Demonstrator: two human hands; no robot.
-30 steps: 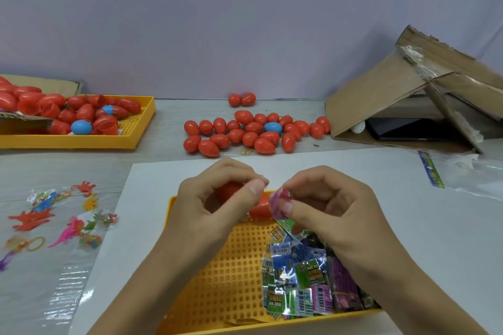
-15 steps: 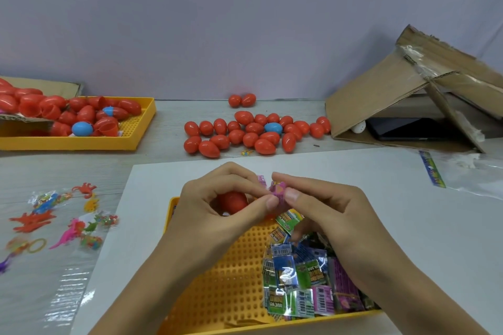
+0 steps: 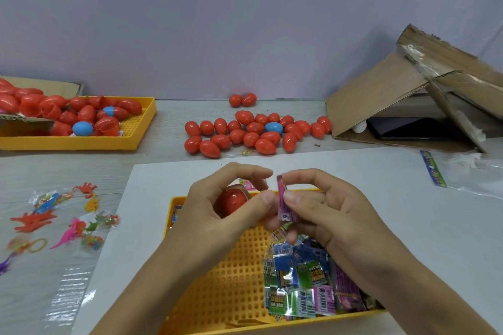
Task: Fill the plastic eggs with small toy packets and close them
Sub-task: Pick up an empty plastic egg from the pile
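My left hand (image 3: pixel 217 215) cups a red plastic egg (image 3: pixel 234 200) in its curled fingers, above the near yellow tray (image 3: pixel 217 280). My right hand (image 3: pixel 324 215) pinches a folded pink-purple toy packet (image 3: pixel 284 200) upright between thumb and forefinger. The left thumb touches that packet's left edge. A second pink packet (image 3: pixel 246 183) shows just behind the left fingers. A pile of small colourful packets (image 3: pixel 304 280) lies in the tray's right half.
A cluster of closed red eggs with one blue egg (image 3: pixel 255 133) lies mid-table. A far yellow tray (image 3: pixel 81 141) at left holds open egg halves. Loose rubbery toys (image 3: pixel 60 217) lie at left, a cardboard box (image 3: pixel 408 100) and clear bag (image 3: pixel 473 171) at right.
The packet has been folded narrower and now stands upright in my right fingers. Both hands have risen slightly, and the red egg shows more fully in my left palm.
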